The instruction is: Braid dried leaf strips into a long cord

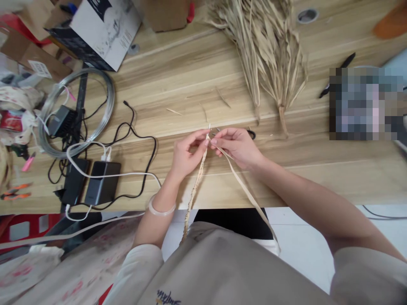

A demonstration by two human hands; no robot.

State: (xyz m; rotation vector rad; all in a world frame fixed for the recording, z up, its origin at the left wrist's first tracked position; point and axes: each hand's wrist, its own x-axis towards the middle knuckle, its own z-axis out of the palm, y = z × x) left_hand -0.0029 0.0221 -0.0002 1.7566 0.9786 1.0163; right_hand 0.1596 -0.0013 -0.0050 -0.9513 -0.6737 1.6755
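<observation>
My left hand (190,154) pinches the upper end of a braided straw cord (195,189), whose length hangs past the table edge toward my lap. A thin wire tip (209,126) pokes out above the pinched end. Close beside it, my right hand (237,146) is closed on a flat pale straw strip (243,184) that runs from the cord's top and dangles over the edge. The fingertips of both hands nearly meet. Behind my right hand, partly hidden, lies something with a black loop handle (251,134), perhaps scissors.
Bundles of dried leaves (270,51) lie at the back. A wire coil (110,97), black cables (152,156) and a power bank (103,182) crowd the left. A white box (104,29) stands behind them. On the right are a black pen (346,61) and a blurred-out patch (362,103).
</observation>
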